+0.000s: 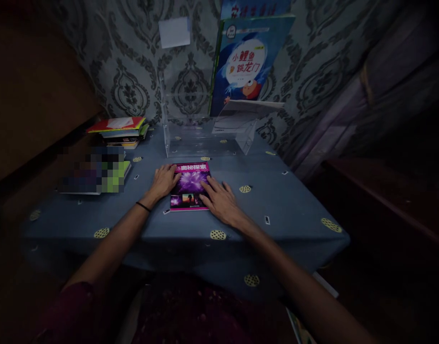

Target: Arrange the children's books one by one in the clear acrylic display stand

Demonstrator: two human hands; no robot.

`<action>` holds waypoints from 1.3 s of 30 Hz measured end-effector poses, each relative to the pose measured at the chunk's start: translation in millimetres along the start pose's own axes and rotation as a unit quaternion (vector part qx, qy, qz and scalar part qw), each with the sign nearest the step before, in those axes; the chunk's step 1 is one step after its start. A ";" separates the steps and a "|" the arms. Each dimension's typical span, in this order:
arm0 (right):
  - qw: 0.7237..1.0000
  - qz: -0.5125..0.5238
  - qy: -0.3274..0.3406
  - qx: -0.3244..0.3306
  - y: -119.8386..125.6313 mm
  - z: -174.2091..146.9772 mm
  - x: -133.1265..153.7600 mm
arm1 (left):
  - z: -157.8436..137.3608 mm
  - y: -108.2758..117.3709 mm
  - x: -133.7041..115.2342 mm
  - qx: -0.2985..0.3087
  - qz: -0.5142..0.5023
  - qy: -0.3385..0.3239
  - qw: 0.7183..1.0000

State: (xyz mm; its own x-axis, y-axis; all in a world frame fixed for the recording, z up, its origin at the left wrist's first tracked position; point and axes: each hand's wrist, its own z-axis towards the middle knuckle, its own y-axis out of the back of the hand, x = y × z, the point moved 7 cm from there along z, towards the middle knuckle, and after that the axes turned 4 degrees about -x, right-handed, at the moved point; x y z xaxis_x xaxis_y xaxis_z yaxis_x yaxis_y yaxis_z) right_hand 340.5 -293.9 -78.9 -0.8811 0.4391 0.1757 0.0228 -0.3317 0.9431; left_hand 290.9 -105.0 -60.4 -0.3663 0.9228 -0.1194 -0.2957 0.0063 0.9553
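Note:
A pink and purple book (189, 184) lies flat and closed on the table, its cover facing up. My left hand (164, 180) rests at the book's left edge, fingers stretched over its upper left part. Across the book's right edge lies my right hand (221, 198), fingers spread, the tips on the cover. Both hands are open and touch the book without gripping it. Behind the book stands a clear acrylic rack (190, 143) against the wall. A blue picture book (246, 67) leans upright in its right part, with some papers (233, 119) in front.
A stack of books (117, 129) sits at the table's back left. Nearer stands another pile (119, 174), partly blurred out. A patterned blue cloth covers the table (276, 210). On the wallpaper hangs a small white card (174, 32). A light curtain (334, 114) hangs at the right.

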 end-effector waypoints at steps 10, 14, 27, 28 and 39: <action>1.000 0.004 0.008 -0.021 3.6 -1.7 2.7 | 1.0 0.7 -0.2 -0.002 -0.004 -0.008 1.000; 1.000 0.013 0.004 -0.012 5.1 -1.9 4.3 | 1.9 0.4 0.5 -0.004 -0.002 -0.017 1.000; 1.000 0.019 -0.002 -0.005 4.8 -2.2 1.2 | 0.2 2.2 1.3 -0.001 -0.017 -0.021 1.000; 1.000 0.023 -0.002 -0.007 5.2 -2.5 -0.4 | 0.7 1.9 1.6 -0.003 -0.016 -0.028 0.999; 0.998 0.039 -0.040 0.036 -4.1 100.9 4.5 | 4.4 -6.7 0.5 -0.019 -0.018 -0.096 0.995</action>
State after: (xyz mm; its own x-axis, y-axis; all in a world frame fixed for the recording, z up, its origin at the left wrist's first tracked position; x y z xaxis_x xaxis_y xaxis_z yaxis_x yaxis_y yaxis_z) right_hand 384.1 -206.3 -53.5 -0.8343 0.4808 0.2696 0.1273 -0.3078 0.9429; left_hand 296.5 -102.9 -65.7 -0.1809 0.9789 -0.0953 -0.3401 0.0287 0.9400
